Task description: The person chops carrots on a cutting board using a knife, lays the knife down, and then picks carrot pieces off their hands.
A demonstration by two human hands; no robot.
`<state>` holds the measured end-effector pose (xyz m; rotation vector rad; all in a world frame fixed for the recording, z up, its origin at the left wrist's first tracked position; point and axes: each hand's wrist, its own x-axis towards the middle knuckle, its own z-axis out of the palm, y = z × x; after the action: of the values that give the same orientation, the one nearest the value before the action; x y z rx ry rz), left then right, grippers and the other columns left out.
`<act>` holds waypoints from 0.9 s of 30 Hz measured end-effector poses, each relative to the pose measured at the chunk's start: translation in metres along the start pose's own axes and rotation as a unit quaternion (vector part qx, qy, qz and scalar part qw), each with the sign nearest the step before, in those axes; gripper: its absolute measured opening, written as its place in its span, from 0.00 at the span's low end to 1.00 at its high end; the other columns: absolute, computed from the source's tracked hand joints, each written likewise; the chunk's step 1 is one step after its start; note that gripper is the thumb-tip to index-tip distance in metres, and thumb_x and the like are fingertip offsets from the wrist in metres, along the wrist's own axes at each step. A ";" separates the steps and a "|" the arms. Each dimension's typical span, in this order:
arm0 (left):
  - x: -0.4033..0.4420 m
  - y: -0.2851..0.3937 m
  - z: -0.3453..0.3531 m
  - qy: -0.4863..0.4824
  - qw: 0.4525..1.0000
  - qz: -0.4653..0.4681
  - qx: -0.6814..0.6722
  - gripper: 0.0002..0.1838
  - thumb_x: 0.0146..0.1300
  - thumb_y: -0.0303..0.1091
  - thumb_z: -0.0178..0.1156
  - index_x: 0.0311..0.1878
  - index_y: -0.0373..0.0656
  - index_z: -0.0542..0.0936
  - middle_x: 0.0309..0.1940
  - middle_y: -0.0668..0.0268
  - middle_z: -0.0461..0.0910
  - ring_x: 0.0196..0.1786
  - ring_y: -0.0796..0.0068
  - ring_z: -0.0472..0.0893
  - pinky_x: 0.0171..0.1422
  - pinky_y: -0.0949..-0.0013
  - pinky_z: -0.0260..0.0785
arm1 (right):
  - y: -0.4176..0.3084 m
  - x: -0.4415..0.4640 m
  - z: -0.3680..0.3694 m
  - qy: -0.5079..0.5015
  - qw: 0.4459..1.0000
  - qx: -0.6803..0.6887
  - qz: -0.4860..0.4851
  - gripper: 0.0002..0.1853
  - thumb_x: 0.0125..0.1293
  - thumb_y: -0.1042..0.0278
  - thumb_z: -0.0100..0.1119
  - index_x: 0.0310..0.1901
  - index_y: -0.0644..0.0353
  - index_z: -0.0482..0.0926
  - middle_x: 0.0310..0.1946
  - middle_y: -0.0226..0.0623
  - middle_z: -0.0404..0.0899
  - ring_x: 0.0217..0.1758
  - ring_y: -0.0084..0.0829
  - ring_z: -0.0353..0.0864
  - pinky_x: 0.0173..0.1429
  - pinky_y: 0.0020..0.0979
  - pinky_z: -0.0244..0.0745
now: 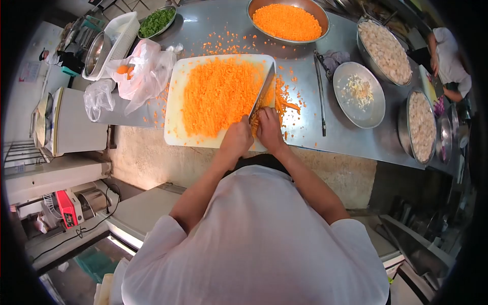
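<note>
In my left hand [237, 138] is the handle of a kitchen knife [263, 90], its long blade slanting up and to the right over the cutting board [175, 138]. My right hand [269, 127] is beside the blade, its fingers curled on carrot strips [255, 122] near the board's right edge. A broad heap of finely chopped carrot [218, 94] covers most of the white board. More carrot strips [287, 105] and crumbs lie on the metal table just right of the board. My fingers partly hide the carrot under them.
Behind the board stands a bowl of chopped carrot [288, 21]. Plastic bags [145, 73], a white basket [122, 43] and a plate of chopped greens [157, 22] are left. Right are a sharpening steel [321, 96], a garlic bowl [351, 114], bowls of pale pieces [384, 51] and another person [450, 56].
</note>
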<state>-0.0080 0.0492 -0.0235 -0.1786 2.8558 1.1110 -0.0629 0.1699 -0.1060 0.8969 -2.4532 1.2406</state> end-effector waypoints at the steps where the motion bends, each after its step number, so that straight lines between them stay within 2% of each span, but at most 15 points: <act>1: -0.002 0.003 -0.004 0.004 1.000 0.000 -0.003 0.10 0.62 0.29 0.51 0.39 0.30 0.70 0.24 0.38 0.74 0.32 0.37 0.76 0.37 0.45 0.67 | 0.000 0.002 -0.002 0.002 1.000 0.002 -0.005 0.13 0.45 0.85 0.51 0.37 0.67 0.69 0.37 0.48 0.66 0.42 0.50 0.65 0.47 0.44 0.64; 3: -0.007 0.011 -0.019 -0.013 0.999 -0.040 0.032 0.09 0.61 0.28 0.51 0.39 0.30 0.70 0.24 0.38 0.74 0.32 0.36 0.76 0.36 0.45 0.67 | -0.001 0.006 -0.001 0.010 1.000 0.007 -0.014 0.13 0.45 0.85 0.51 0.36 0.67 0.69 0.36 0.49 0.66 0.42 0.50 0.65 0.46 0.44 0.64; 7: -0.014 0.002 0.000 0.004 0.999 -0.048 0.013 0.09 0.61 0.29 0.51 0.38 0.31 0.70 0.22 0.38 0.73 0.31 0.36 0.75 0.36 0.46 0.67 | 0.002 0.003 0.001 0.006 1.000 0.002 0.011 0.12 0.45 0.86 0.50 0.35 0.67 0.68 0.36 0.49 0.66 0.42 0.51 0.65 0.46 0.45 0.63; 10: -0.004 0.008 -0.004 0.014 1.000 -0.011 -0.022 0.08 0.61 0.29 0.51 0.37 0.31 0.70 0.22 0.38 0.73 0.31 0.36 0.75 0.36 0.45 0.67 | 0.002 0.000 0.000 0.005 1.000 0.009 0.006 0.13 0.46 0.86 0.49 0.36 0.67 0.68 0.36 0.50 0.66 0.42 0.51 0.65 0.46 0.45 0.63; 12: -0.011 0.017 -0.020 -0.016 0.998 -0.051 0.011 0.08 0.61 0.29 0.51 0.37 0.31 0.70 0.23 0.38 0.74 0.31 0.36 0.75 0.37 0.45 0.66 | 0.001 0.004 0.002 0.016 1.000 0.019 0.006 0.13 0.46 0.87 0.49 0.36 0.67 0.68 0.36 0.50 0.66 0.42 0.51 0.65 0.46 0.45 0.63; 16: -0.012 0.000 0.005 -0.002 0.998 -0.062 0.000 0.09 0.61 0.29 0.51 0.37 0.31 0.70 0.24 0.37 0.74 0.32 0.36 0.75 0.37 0.45 0.66 | 0.001 0.001 0.001 0.020 1.000 0.012 0.014 0.13 0.47 0.87 0.49 0.37 0.68 0.69 0.36 0.50 0.66 0.42 0.51 0.65 0.46 0.46 0.63; 18: 0.005 0.000 -0.003 0.021 1.000 0.000 -0.019 0.09 0.61 0.29 0.51 0.38 0.30 0.70 0.24 0.37 0.74 0.32 0.35 0.75 0.37 0.45 0.66 | 0.002 0.001 -0.002 0.015 1.000 0.008 0.013 0.12 0.48 0.86 0.50 0.37 0.69 0.69 0.36 0.49 0.66 0.41 0.51 0.65 0.46 0.46 0.64; 20: 0.001 0.008 -0.024 0.014 1.000 -0.001 0.015 0.10 0.62 0.29 0.51 0.39 0.30 0.70 0.25 0.36 0.74 0.33 0.36 0.76 0.36 0.46 0.67 | 0.006 0.000 -0.003 0.006 0.999 0.038 0.031 0.11 0.49 0.85 0.51 0.37 0.68 0.70 0.37 0.49 0.69 0.43 0.51 0.67 0.47 0.45 0.66; 22: -0.013 0.011 -0.034 -0.010 0.998 -0.042 0.035 0.10 0.62 0.30 0.51 0.40 0.31 0.70 0.25 0.37 0.74 0.33 0.37 0.76 0.36 0.46 0.67 | -0.004 0.002 -0.019 0.018 0.998 0.050 0.025 0.11 0.50 0.85 0.52 0.38 0.68 0.71 0.39 0.49 0.71 0.44 0.51 0.69 0.48 0.44 0.67; 25: -0.012 -0.009 -0.015 0.012 0.998 -0.032 0.061 0.06 0.59 0.25 0.51 0.35 0.30 0.69 0.21 0.39 0.74 0.29 0.40 0.77 0.32 0.46 0.69 | -0.009 -0.010 -0.025 0.014 0.998 0.054 0.029 0.12 0.51 0.84 0.53 0.39 0.67 0.72 0.41 0.49 0.74 0.45 0.51 0.71 0.50 0.42 0.68; 27: -0.004 -0.016 -0.017 0.016 0.998 -0.025 0.048 0.08 0.60 0.27 0.51 0.37 0.30 0.70 0.22 0.38 0.74 0.30 0.38 0.77 0.34 0.45 0.68 | -0.008 -0.012 -0.022 0.005 0.999 0.044 0.029 0.12 0.51 0.84 0.54 0.40 0.66 0.72 0.42 0.49 0.74 0.46 0.51 0.71 0.50 0.41 0.69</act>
<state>-0.0021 0.0269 -0.0211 -0.2615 2.9067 0.9697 -0.0495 0.1890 -0.0936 0.8448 -2.4500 1.3805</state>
